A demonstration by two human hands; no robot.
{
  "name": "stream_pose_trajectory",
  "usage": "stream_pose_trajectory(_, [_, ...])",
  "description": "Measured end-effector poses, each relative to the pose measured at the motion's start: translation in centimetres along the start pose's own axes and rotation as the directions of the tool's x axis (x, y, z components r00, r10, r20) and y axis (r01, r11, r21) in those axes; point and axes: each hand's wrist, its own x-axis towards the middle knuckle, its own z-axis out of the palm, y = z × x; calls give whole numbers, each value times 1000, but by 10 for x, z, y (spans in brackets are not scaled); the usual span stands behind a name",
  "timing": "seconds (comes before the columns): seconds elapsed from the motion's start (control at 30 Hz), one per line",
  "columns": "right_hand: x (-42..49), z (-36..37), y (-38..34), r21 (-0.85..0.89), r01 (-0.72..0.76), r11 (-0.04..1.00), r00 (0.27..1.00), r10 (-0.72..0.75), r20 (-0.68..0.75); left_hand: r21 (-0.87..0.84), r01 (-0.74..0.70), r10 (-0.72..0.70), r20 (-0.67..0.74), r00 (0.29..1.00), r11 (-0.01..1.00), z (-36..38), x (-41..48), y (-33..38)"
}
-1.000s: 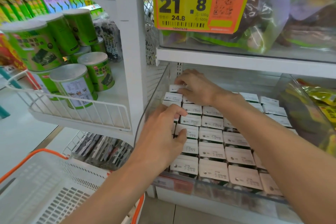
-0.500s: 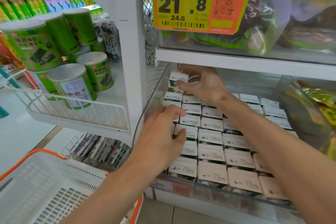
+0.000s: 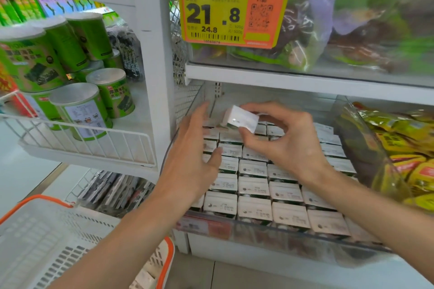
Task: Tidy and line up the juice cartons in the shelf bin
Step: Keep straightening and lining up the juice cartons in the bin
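Juice carton (image 3: 240,119) hangs tilted, long axis left-right, pinched in fingers (image 3: 254,107) of your right hand (image 3: 290,148) above back-left carton rows (image 3: 231,145); left hand (image 3: 190,159) just left, fingers straight, holding nothing.

The shelf bin (image 3: 293,241) is open on top. A white shelf (image 3: 305,82) hangs over the bin, and the gap between them is tall enough for hands to reach in from the front. At the back of the bin, a bare white strip shows behind the last row, so there is room there. Everywhere else in the bin, the juice cartons (image 3: 253,187) stand packed side by side, too tight for a finger. Left of the bin, a wire wall (image 3: 185,101) blocks the way. Right of the bin, a clear wall (image 3: 352,148) holds back yellow bags (image 3: 411,148). Over the back left of the bin, the left hand (image 3: 190,159) and the right hand (image 3: 288,145), which grips a lifted carton (image 3: 240,121), fill much of the gap.
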Motion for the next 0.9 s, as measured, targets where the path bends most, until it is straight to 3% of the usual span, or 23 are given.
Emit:
stream_pose_trajectory(0.2, [-41, -32, -23, 182, -111, 977, 994, 114, -4, -101, -130, 145, 161, 976, 986, 6, -1, 18])
stream_pose_trajectory(0.4, [-63, -59, -33, 362, -343, 867, 934, 354, 39, -387, -5, 120, 273, 954, 922, 21, -3, 34])
stream_pose_trajectory(0.67, [-78, -73, -24, 433, -488, 758, 850, 525, 41, -516, 101, 114, 369, 922, 851, 36, -7, 38])
stream_pose_trajectory(0.9, [-84, -74, -13, 461, -540, 704, 803, 596, 30, -524, 151, 81, 393, 916, 838, 46, -6, 37])
